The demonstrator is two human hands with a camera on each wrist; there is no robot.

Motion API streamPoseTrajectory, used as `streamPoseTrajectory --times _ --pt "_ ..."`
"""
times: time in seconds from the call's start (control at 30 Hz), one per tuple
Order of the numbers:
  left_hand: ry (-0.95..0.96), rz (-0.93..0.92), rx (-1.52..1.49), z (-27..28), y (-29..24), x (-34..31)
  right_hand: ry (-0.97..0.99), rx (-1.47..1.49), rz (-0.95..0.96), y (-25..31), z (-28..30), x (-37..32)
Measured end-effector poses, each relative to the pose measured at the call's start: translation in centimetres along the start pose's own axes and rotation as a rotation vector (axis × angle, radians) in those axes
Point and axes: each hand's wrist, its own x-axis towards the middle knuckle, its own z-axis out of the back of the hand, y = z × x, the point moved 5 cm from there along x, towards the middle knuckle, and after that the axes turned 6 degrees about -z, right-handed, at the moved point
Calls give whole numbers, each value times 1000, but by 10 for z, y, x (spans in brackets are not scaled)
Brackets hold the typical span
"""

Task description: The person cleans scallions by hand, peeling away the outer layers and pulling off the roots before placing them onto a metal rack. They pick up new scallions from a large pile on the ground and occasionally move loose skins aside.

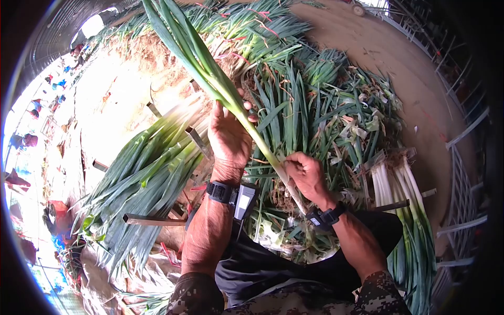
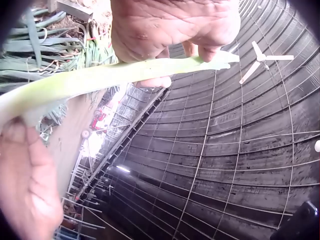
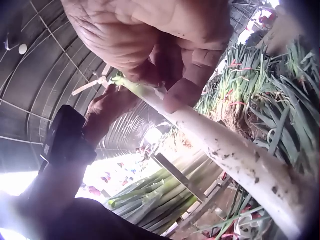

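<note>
A long green onion (image 1: 261,143) slants across the head view, its green leaves up and away, its pale root end down near the lap. My left hand (image 1: 229,137) holds it around the upper stalk, palm up, fingers partly hidden behind it. Lower on the white part, my right hand (image 1: 308,177) pinches at the stalk with thumb and fingers. The right wrist view shows the white stalk (image 3: 225,142) flecked with dirt, fingertips at its outer skin. In the left wrist view, thin loose skin (image 2: 42,110) hangs under the stalk near the right hand.
A pile of green onions (image 1: 142,178) rests on a metal-barred rack at the left. Untrimmed onions and leaf scraps (image 1: 336,121) cover the ground ahead. White-stalked onions (image 1: 401,184) lie at the right across a metal bar (image 1: 394,205). Bare floor (image 1: 420,100) runs beyond.
</note>
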Motion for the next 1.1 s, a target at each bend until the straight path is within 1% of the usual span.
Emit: streamPoseTrajectory --times 0.03,0.13,0.17,0.27,0.3,0.33,0.4,0.47,0.53,0.57,0.6,0.67,0.73,0.8,0.87,0.9,1.0,1.03,1.1 --pt "16 -16 1 0 -2 2 -1 70 -67 -3 1 0" --pt "-9 -51 40 2 -13 4 -7 543 -138 1 5 -2" --pt "12 -61 24 2 -16 6 -22 625 -192 4 6 -8" --pt "-52 -152 73 11 -28 10 178 565 -130 1 19 -16" --pt "-18 -155 69 13 -32 11 180 443 -110 4 23 -23" --pt "-74 -175 100 17 -36 12 214 379 -102 3 28 -31" --pt "-88 -215 147 21 -44 14 301 140 -119 -17 42 -43" --pt "-91 -238 182 21 -49 14 373 -257 -252 -53 59 -59" --pt "-102 -257 227 20 -52 12 493 -923 -138 -125 79 -72" --pt "-109 -264 254 18 -51 12 540 -1257 -73 -147 83 -76" --pt "-114 -269 284 17 -50 11 480 -1147 -102 -144 85 -78" --pt "-114 -247 285 13 -48 14 358 -932 -147 -121 83 -77" --pt "-145 -228 287 15 -46 7 200 -529 -125 -76 63 -61" --pt "-154 -204 291 9 -35 9 113 -340 21 -19 40 -48" --pt "-173 -188 274 10 -29 9 67 -324 156 -11 17 -34" --pt "-184 -183 266 10 -27 8 76 -275 147 -2 7 -31" --pt "-227 -188 268 14 -28 6 55 -329 126 -13 -8 -21" --pt "-242 -189 263 16 -29 6 57 -285 119 -14 -11 -21" --pt "-269 -204 290 19 -32 3 69 -300 136 -15 -15 -21"
